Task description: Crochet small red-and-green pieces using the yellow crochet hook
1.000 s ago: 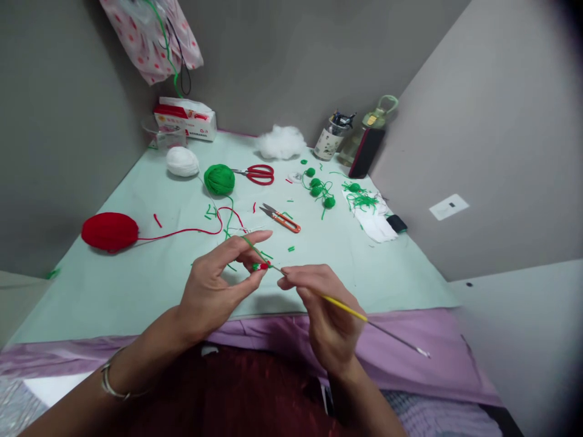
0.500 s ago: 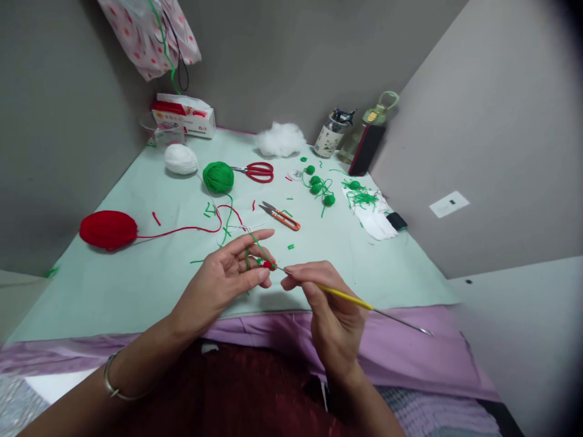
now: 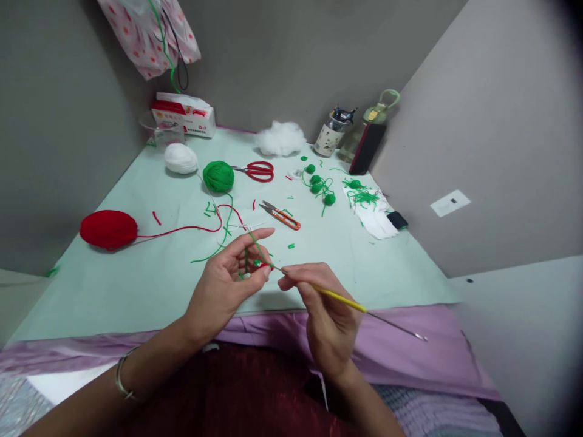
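I have the right hand (image 3: 334,315) gripping the yellow hook (image 3: 341,297), its tip at the red-and-green piece (image 3: 264,265) pinched in the left hand (image 3: 223,283) above the surface (image 3: 392,273). A slack pinch could slip a loop; beyond, crossing yarn strands (image 3: 232,209) could tangle.

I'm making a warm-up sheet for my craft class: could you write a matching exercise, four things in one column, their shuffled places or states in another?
1. yellow-handled hook
2. red yarn ball
3. white stuffing
4. small snips

A. by the back wall, beside the pen cup
B. orange, lying just beyond the left hand
C. held in the right hand
D. near the table's left edge, trailing a strand

Pairs: 1-C, 2-D, 3-A, 4-B
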`<action>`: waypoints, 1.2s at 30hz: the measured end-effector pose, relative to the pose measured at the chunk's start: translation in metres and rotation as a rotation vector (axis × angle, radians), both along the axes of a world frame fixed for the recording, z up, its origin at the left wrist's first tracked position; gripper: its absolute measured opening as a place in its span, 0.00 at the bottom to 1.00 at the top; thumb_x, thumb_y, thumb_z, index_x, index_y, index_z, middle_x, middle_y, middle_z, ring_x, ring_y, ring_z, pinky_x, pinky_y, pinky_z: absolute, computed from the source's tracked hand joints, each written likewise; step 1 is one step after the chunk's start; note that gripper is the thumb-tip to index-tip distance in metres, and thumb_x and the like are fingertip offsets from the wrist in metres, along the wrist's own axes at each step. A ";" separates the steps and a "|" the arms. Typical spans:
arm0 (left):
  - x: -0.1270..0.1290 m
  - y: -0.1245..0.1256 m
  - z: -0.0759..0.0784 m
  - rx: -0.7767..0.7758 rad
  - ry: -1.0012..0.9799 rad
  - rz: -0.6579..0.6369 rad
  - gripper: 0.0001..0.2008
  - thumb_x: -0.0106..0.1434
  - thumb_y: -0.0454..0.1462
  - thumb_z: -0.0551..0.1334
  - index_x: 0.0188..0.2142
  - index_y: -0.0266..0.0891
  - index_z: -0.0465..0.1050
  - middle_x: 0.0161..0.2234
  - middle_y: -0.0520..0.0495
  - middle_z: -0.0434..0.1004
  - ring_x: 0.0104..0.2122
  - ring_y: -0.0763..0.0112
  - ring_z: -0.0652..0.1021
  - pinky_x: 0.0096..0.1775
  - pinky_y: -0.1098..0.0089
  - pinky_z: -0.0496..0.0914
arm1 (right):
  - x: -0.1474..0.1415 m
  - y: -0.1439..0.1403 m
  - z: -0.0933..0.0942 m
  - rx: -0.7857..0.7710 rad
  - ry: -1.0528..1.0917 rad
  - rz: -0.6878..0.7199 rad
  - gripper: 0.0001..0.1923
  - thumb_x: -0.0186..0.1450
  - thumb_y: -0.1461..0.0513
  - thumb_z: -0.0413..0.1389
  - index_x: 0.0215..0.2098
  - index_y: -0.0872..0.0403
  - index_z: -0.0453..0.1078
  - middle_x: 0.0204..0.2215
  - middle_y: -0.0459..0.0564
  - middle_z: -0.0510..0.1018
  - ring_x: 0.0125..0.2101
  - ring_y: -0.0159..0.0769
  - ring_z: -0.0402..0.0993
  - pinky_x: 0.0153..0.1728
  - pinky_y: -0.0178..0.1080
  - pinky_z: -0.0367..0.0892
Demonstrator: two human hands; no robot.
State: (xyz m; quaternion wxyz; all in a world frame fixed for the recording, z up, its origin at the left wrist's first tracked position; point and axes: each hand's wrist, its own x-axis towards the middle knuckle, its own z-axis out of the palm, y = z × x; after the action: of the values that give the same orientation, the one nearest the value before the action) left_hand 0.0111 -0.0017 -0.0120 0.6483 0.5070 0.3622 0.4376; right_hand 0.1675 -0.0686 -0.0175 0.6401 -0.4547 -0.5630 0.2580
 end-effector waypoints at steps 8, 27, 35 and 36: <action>0.001 0.001 -0.007 0.047 0.024 0.015 0.23 0.63 0.30 0.68 0.56 0.50 0.77 0.36 0.56 0.75 0.36 0.77 0.74 0.42 0.75 0.69 | -0.003 0.006 -0.003 -0.164 0.322 0.039 0.09 0.72 0.63 0.59 0.40 0.48 0.83 0.35 0.47 0.84 0.32 0.31 0.80 0.36 0.37 0.77; 0.006 -0.001 -0.007 -0.053 -0.195 -0.007 0.15 0.64 0.35 0.72 0.50 0.50 0.82 0.36 0.54 0.76 0.35 0.75 0.76 0.43 0.75 0.70 | -0.009 0.015 -0.009 -0.255 0.655 0.070 0.08 0.67 0.54 0.65 0.38 0.50 0.79 0.32 0.47 0.85 0.28 0.30 0.79 0.32 0.34 0.79; 0.009 -0.005 -0.005 -0.102 -0.300 -0.021 0.12 0.64 0.36 0.73 0.47 0.52 0.85 0.36 0.54 0.76 0.35 0.77 0.77 0.39 0.78 0.70 | -0.014 0.019 -0.009 -0.289 0.761 0.145 0.08 0.67 0.53 0.65 0.38 0.48 0.77 0.30 0.44 0.82 0.28 0.28 0.77 0.33 0.31 0.77; 0.009 -0.005 -0.004 -0.108 -0.302 -0.022 0.12 0.63 0.36 0.73 0.47 0.51 0.85 0.36 0.53 0.76 0.35 0.77 0.77 0.38 0.77 0.70 | -0.015 0.019 -0.008 -0.286 0.749 0.137 0.09 0.67 0.52 0.64 0.38 0.48 0.77 0.30 0.44 0.83 0.28 0.28 0.77 0.33 0.32 0.77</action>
State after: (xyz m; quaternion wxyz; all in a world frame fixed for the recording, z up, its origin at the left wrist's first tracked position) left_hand 0.0202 -0.0067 -0.0165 0.7263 0.4037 0.2783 0.4817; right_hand 0.1526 -0.0496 -0.0255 0.7124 -0.3753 -0.2783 0.5237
